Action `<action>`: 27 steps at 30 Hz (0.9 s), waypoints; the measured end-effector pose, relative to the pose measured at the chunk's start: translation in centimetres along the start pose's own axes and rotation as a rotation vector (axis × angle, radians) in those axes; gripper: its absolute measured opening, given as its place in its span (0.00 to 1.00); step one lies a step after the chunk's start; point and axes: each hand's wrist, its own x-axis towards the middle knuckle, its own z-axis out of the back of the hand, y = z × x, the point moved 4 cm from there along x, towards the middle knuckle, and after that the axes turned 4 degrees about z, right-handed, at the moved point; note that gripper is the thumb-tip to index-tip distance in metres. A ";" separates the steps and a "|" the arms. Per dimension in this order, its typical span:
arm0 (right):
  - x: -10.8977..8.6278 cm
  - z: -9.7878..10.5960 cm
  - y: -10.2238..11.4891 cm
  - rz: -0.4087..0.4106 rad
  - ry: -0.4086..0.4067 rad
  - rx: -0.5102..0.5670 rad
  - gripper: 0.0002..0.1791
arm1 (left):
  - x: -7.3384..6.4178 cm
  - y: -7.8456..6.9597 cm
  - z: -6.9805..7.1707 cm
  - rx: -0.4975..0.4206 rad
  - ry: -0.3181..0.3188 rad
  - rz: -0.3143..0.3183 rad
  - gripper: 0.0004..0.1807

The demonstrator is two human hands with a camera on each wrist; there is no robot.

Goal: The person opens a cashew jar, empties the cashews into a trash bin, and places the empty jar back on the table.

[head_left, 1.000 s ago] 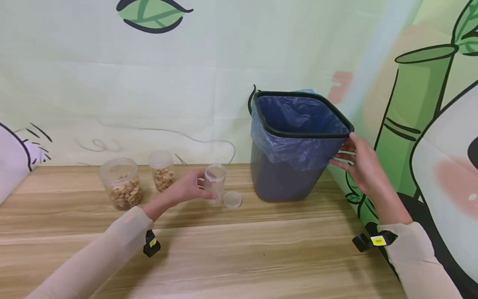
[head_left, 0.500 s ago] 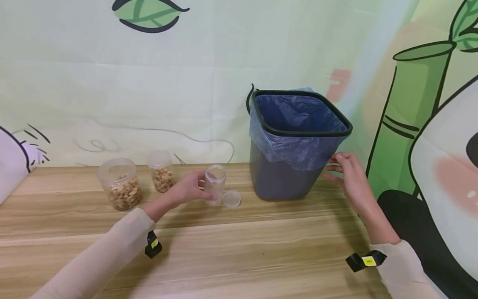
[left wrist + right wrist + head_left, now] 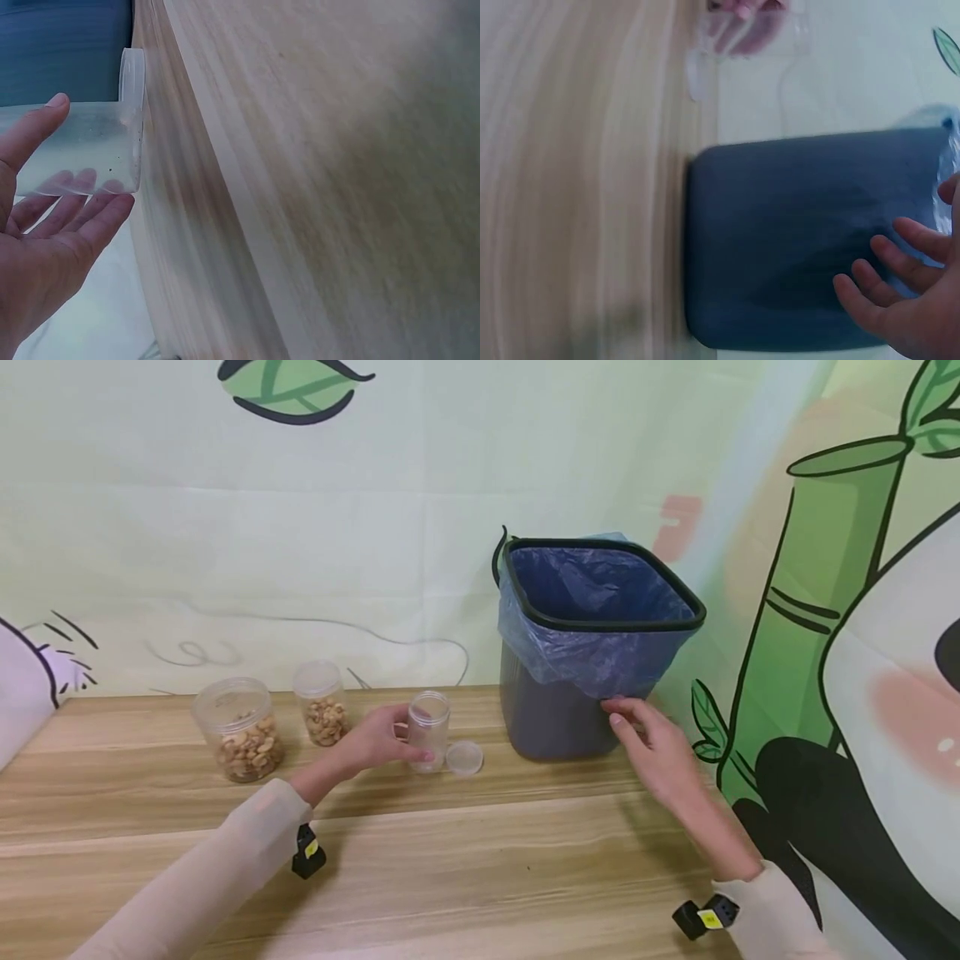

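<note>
In the head view my left hand (image 3: 375, 739) holds a clear plastic jar (image 3: 431, 727) upright on the table, thumb on one side and fingers on the other. The jar has no lid on and looks empty. A round translucent lid (image 3: 465, 758) lies flat right beside its base, also visible in the left wrist view (image 3: 133, 82). My right hand (image 3: 660, 756), fingers relaxed and holding nothing, is in front of a dark grey trash can (image 3: 555, 718). A blue trash bag (image 3: 585, 656) lines the can and folds over its black rim. The right wrist view shows the loosely bent fingers (image 3: 859, 300) overlapping the can's side.
Two clear jars stand left of my left hand: a wide jar (image 3: 238, 735) and a narrower jar (image 3: 321, 706), both partly filled with cashew-like nuts. The wooden table (image 3: 480, 868) meets a printed cloth backdrop (image 3: 360, 543) behind and at right.
My right hand has left the trash can's right rim and moved left and down to the front of the can. The left hand still holds the jar in the same spot.
</note>
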 end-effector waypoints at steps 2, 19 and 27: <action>-0.1 -0.8 0.3 0.032 0.018 -0.019 0.18 | 0.0 0.2 0.0 -0.001 0.001 0.002 0.40; -0.5 -6.3 2.3 0.191 0.185 -0.032 0.14 | 0.5 1.0 -0.5 0.025 -0.040 0.036 0.40; -0.5 -6.8 2.6 0.211 0.181 -0.046 0.15 | 0.5 1.2 -0.7 0.030 -0.050 0.044 0.42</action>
